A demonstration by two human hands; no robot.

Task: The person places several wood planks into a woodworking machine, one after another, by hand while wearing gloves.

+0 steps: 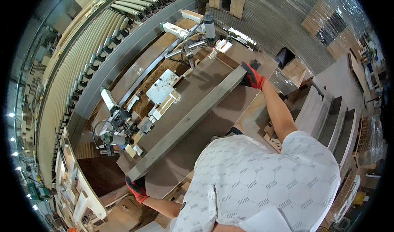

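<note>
A long, narrow grey board (188,123) runs slantwise across a brown work surface (164,175) in front of me. Its near left end is in my left hand (138,189), which wears a red and black glove and has its fingers closed at the board's end. My right hand (253,77), gloved alike, grips the far right end. Parts of the fingers on both hands are hidden by the board and the gloves. Whether the board rests flat on the surface or is held just above it, I cannot tell.
Beyond the board stand machine heads (119,129) with hoses, a white plate (162,87) and a grey cylinder (209,27). A roller conveyor (90,47) curves along the left. Stacked, film-wrapped sheets (271,22) rise at the back, and a stack of pale panels (316,113) stands right.
</note>
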